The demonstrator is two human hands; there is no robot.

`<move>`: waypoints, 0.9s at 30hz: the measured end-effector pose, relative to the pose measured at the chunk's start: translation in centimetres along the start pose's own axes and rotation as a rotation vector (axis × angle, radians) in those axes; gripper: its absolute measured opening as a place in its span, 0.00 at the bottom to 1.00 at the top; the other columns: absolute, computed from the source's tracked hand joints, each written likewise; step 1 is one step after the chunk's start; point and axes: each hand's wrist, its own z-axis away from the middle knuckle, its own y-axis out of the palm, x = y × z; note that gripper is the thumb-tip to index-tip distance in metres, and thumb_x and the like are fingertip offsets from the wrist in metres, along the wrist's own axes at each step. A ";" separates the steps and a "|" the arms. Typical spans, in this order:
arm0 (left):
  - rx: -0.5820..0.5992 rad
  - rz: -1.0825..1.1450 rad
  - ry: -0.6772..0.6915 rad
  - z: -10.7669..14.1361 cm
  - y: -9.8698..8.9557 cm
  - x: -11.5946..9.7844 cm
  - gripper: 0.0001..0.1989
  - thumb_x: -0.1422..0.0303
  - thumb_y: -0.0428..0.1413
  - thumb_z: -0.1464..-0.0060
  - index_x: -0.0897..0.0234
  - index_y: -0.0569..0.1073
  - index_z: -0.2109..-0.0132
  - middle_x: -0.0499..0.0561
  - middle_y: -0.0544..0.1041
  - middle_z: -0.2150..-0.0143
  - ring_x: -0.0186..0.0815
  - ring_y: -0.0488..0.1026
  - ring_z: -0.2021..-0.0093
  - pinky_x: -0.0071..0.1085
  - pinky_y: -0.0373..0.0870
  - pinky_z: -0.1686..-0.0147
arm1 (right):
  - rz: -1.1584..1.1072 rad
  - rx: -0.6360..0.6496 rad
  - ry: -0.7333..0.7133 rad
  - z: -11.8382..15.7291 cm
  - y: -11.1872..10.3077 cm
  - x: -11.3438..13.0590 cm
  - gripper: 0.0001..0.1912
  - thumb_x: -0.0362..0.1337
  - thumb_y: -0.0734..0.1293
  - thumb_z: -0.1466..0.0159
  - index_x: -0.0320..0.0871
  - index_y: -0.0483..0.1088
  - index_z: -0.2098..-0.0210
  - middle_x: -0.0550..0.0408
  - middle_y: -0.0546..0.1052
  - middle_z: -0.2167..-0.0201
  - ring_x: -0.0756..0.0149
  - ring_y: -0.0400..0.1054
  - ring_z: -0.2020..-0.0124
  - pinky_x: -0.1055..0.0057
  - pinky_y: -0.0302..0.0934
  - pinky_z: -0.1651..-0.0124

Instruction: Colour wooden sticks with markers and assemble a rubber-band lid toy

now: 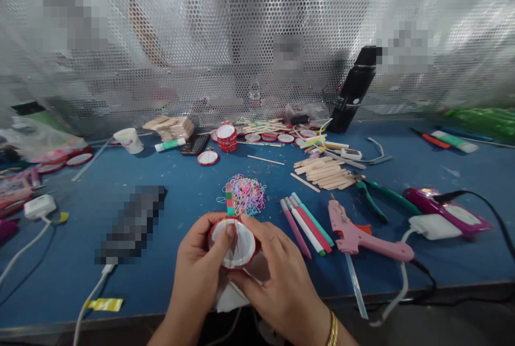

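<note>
One red-rimmed disc (246, 245) is between the fingers of the left hand (197, 263) and the right hand (281, 271). Both sets of fingers are clamped around its edge, and the left thumb presses the white face, probably for keeping it steady. Just beyond the fingers lies one heap of coloured bands (250, 196), too tangled to count. To their right on the table (193, 185) are four markers (314, 229) and one pink glue gun (364, 243), its nozzle pointing away, perhaps for safety.
</note>
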 end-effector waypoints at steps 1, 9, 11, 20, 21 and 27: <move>0.011 -0.006 0.003 0.0 0.0 0.0 0.18 0.58 0.75 0.55 0.64 0.82 0.63 0.48 0.81 0.70 0.30 0.73 0.72 0.23 0.72 0.72 | 0.000 -0.003 0.004 0.0 0.0 0.0 0.36 0.47 0.74 0.33 0.51 0.60 0.30 0.46 0.81 0.45 0.51 0.79 0.48 0.52 0.79 0.49; 0.058 0.139 -0.074 0.0 0.3 -0.8 0.21 0.52 0.75 0.57 0.63 0.87 0.61 0.55 0.86 0.66 0.39 0.81 0.68 0.31 0.79 0.67 | 0.032 -0.073 0.075 0.0 0.2 -0.3 0.33 0.56 0.71 0.32 0.52 0.65 0.33 0.48 0.81 0.47 0.51 0.78 0.49 0.52 0.77 0.49; 0.043 0.180 -0.100 0.0 0.4 -1.0 0.25 0.49 0.74 0.58 0.64 0.88 0.60 0.58 0.87 0.63 0.41 0.82 0.66 0.32 0.80 0.66 | 0.048 -0.092 0.086 0.1 0.4 -0.5 0.33 0.57 0.71 0.32 0.51 0.65 0.33 0.48 0.81 0.46 0.51 0.77 0.47 0.52 0.76 0.48; 0.011 0.171 -0.072 -0.2 0.5 -0.7 0.30 0.42 0.69 0.54 0.62 0.88 0.56 0.58 0.88 0.55 0.43 0.83 0.57 0.32 0.81 0.58 | 0.084 -0.060 0.091 0.3 0.3 -0.6 0.35 0.58 0.68 0.30 0.52 0.62 0.30 0.48 0.80 0.44 0.52 0.76 0.45 0.54 0.75 0.48; 0.011 0.164 -0.067 -0.2 0.4 -0.6 0.29 0.42 0.69 0.53 0.61 0.88 0.56 0.57 0.88 0.56 0.43 0.83 0.57 0.32 0.81 0.58 | 0.089 -0.060 0.086 0.3 0.3 -0.6 0.34 0.58 0.67 0.30 0.52 0.62 0.30 0.48 0.80 0.44 0.52 0.76 0.45 0.54 0.75 0.48; 0.025 0.171 -0.091 -0.1 0.7 -0.7 0.28 0.41 0.70 0.54 0.60 0.88 0.57 0.57 0.88 0.56 0.45 0.83 0.58 0.34 0.82 0.59 | 0.069 -0.061 0.089 0.3 0.3 -0.8 0.34 0.58 0.68 0.30 0.52 0.62 0.30 0.48 0.80 0.43 0.51 0.76 0.45 0.53 0.75 0.47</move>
